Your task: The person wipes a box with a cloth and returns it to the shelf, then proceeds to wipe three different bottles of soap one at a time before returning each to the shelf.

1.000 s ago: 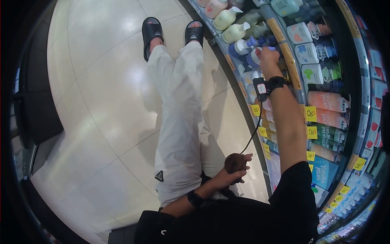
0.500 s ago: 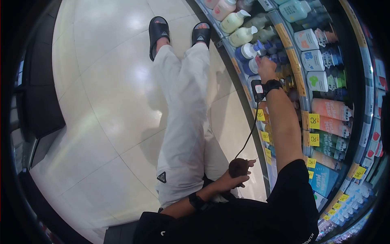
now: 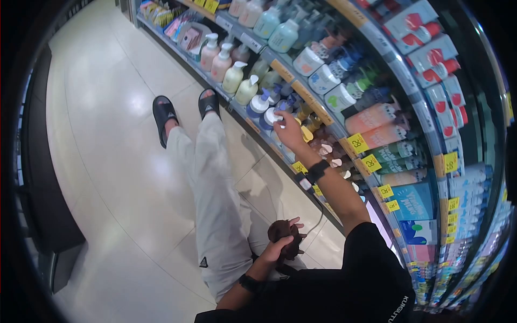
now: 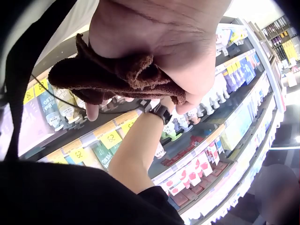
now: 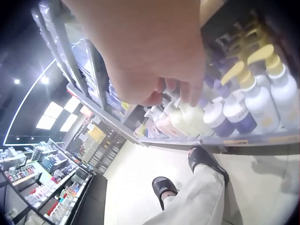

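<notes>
My left hand (image 3: 276, 251) grips a dark brown cloth (image 3: 280, 230) in front of my body. In the left wrist view, the bunched cloth (image 4: 112, 79) hangs beneath my palm (image 4: 159, 37). My right hand (image 3: 289, 132) reaches over the lower shelf, fingers loosely bent beside the white top of a purple pump bottle (image 3: 268, 119); contact is unclear. A matching bottle (image 3: 257, 106) stands next to it. In the right wrist view, my right hand (image 5: 150, 56) hangs with nothing visible in its fingers, left of the purple-and-white bottles (image 5: 218, 121).
Cream bottles (image 3: 233, 78) and pink bottles (image 3: 221, 64) stand farther along the lower shelf. White jars (image 3: 325, 79) and orange tubes (image 3: 371, 119) fill the shelf above. A dark cable hangs from the right wrist. Pale floor (image 3: 129, 177) lies beside the shelves.
The head view has swung, showing more shelving to the right and farther along. My right hand remains around the purple bottles; my left still grips the cloth.
</notes>
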The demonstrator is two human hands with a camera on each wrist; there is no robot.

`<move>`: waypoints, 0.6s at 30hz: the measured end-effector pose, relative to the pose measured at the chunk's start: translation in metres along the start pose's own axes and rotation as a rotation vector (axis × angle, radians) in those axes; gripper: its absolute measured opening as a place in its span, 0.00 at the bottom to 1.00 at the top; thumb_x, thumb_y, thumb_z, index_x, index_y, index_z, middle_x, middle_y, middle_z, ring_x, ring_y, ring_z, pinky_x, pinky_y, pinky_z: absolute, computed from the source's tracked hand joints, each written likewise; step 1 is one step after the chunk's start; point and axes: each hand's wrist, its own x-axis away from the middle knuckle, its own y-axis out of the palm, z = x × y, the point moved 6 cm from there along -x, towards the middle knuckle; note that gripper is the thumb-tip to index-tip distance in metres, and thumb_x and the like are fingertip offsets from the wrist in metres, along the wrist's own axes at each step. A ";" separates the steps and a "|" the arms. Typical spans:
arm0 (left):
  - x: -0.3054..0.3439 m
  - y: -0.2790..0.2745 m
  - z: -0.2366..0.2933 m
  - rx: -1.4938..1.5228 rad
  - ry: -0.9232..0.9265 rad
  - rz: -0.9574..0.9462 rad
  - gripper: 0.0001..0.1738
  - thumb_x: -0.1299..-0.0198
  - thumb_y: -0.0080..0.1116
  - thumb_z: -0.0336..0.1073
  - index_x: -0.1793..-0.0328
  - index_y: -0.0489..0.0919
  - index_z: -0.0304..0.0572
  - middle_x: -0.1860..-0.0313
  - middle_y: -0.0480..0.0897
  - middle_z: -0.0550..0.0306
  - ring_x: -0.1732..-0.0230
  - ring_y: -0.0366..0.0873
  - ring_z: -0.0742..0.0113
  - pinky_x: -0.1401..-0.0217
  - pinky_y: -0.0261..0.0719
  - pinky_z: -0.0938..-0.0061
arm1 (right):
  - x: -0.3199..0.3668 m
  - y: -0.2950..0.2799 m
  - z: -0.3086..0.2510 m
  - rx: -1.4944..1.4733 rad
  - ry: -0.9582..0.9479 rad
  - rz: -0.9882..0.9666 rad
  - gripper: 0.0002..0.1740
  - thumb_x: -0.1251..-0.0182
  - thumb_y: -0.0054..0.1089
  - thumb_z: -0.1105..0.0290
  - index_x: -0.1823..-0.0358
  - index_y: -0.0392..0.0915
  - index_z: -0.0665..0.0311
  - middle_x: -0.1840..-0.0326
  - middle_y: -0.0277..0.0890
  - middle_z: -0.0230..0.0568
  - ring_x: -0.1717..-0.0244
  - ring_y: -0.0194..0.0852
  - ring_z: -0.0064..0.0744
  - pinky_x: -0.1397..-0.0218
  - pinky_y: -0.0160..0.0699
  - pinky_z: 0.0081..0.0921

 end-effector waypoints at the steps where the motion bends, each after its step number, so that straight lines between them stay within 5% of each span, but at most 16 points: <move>1: 0.004 0.003 0.001 0.002 -0.006 0.018 0.39 0.39 0.52 0.39 0.24 0.50 0.44 0.32 0.60 0.48 0.35 0.65 0.54 0.50 0.82 0.61 | 0.011 -0.014 -0.014 0.014 -0.063 -0.009 0.23 0.49 0.58 0.74 0.47 0.72 0.65 0.52 0.76 0.49 0.53 0.78 0.43 0.51 0.77 0.32; 5: 0.015 0.015 -0.005 -0.018 0.016 0.026 0.36 0.37 0.50 0.39 0.24 0.52 0.45 0.33 0.60 0.49 0.35 0.66 0.54 0.49 0.81 0.60 | 0.021 -0.109 -0.076 0.293 -0.282 0.188 0.20 0.49 0.57 0.74 0.51 0.75 0.66 0.55 0.77 0.50 0.53 0.79 0.42 0.53 0.79 0.32; 9: 0.022 0.014 -0.009 -0.026 0.000 0.063 0.34 0.37 0.49 0.39 0.25 0.54 0.46 0.34 0.61 0.51 0.37 0.67 0.55 0.49 0.81 0.60 | -0.004 -0.180 -0.110 0.252 -0.387 0.399 0.19 0.50 0.58 0.73 0.53 0.75 0.67 0.59 0.77 0.51 0.57 0.78 0.47 0.55 0.79 0.35; 15: 0.021 0.006 -0.003 -0.044 0.019 0.086 0.34 0.37 0.48 0.41 0.25 0.54 0.46 0.34 0.62 0.51 0.38 0.68 0.55 0.50 0.82 0.59 | -0.076 -0.231 -0.156 0.808 -0.350 0.506 0.19 0.48 0.58 0.68 0.54 0.76 0.67 0.57 0.78 0.51 0.56 0.80 0.44 0.54 0.80 0.29; 18: 0.017 0.003 -0.001 -0.071 0.015 0.089 0.35 0.37 0.49 0.44 0.25 0.54 0.47 0.34 0.64 0.50 0.38 0.70 0.52 0.51 0.82 0.56 | -0.115 -0.226 -0.145 0.771 -0.015 0.276 0.19 0.46 0.60 0.62 0.56 0.76 0.68 0.57 0.79 0.53 0.58 0.81 0.44 0.54 0.80 0.32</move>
